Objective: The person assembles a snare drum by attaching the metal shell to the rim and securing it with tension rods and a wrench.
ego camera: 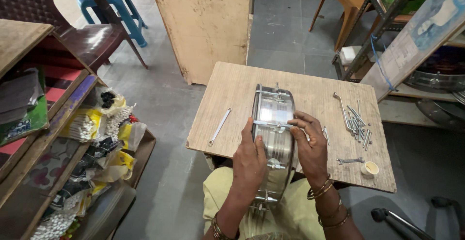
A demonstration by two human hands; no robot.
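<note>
Both hands, left hand (pixel 249 160) and right hand (pixel 310 148), have fingers wrapped around a steel drum shell (pixel 273 133) standing on edge on the counter (pixel 232 94). The polished shell could roll or slip. It might scatter the loose tension rods (pixel 356 123) nearby.

A drum shell (pixel 273 133) is stood on edge on the wooden board (pixel 232 94), gripped between the left hand (pixel 249 160) and the right hand (pixel 310 148). Well left of the grip a wrench (pixel 219 126) is laid on the board. To the right of the grip, a heap of rods (pixel 356 123) is placed, with a small spanner (pixel 349 161) and a cap (pixel 369 169) set nearer the person.
</note>
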